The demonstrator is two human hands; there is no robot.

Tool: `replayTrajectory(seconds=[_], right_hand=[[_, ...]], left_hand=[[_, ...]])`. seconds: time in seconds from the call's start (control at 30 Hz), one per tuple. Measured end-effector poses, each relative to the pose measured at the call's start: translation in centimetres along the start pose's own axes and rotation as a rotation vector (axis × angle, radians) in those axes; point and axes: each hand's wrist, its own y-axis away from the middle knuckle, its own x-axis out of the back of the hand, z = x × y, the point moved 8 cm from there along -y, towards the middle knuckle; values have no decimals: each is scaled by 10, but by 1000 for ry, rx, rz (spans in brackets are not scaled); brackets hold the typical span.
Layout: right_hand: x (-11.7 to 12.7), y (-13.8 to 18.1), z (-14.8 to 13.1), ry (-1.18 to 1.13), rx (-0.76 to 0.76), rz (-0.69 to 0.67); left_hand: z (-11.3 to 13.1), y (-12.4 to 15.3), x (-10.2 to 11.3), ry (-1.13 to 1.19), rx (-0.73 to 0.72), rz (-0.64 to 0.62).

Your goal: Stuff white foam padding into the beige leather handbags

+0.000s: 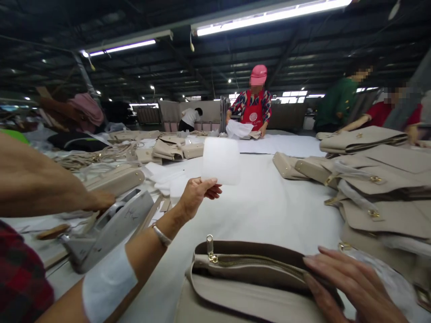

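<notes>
My left hand (198,193), stretched forward, pinches a square white translucent sheet (220,160) by its lower edge, thumb on top. It hangs above the white tabletop. In front of me stands a beige handbag (256,294), its top open. A gold zipper (259,261) with a metal pull shows inside its dark-lined mouth. My right hand (353,287) grips the bag's right end at the rim, fingers and thumb on either side of the edge. A pale patch (109,282) lies on my left forearm.
At left, a co-worker's hand (101,200) reaches to a grey tape dispenser (107,231). Stacked beige bags (384,193) crowd the right side; more bags (168,148) and straps (90,157) lie far left. Across the table, a person in a red apron (252,112) handles white wrapping (238,129).
</notes>
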Motion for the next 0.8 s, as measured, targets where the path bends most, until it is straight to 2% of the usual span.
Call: replayTrajectory(seconds=[0.07,0.17,0.27,0.37,0.43,0.5,0.6,0.7,0.8], right_hand=[[8,-14,-9,15,-53,33],[9,-21,-15,-90,-161,43],[17,-18,-11,-169,-286,148],[43,-15,-24,-153,-175,394],[55,-17,-32,-150,-96,439],[55,-24,-35,-137,-73,341],[43,-37,-37,-117,-21,69],[31,-40,-35,-102,18,-136],[24,-40,-30,-99,6,-244]], left_hand=[[42,27,-11,-210,-164,-32],[80,70,-35,-291,-226,-123],[79,111,-65,-131,-105,-248],[59,145,-84,-76,-28,-218],[49,163,-94,-176,-92,-222],[42,177,-106,-251,-166,-340],[33,185,-112,-224,-158,-505],[27,177,-105,-159,-94,-503],[24,171,-106,-142,-70,-523]])
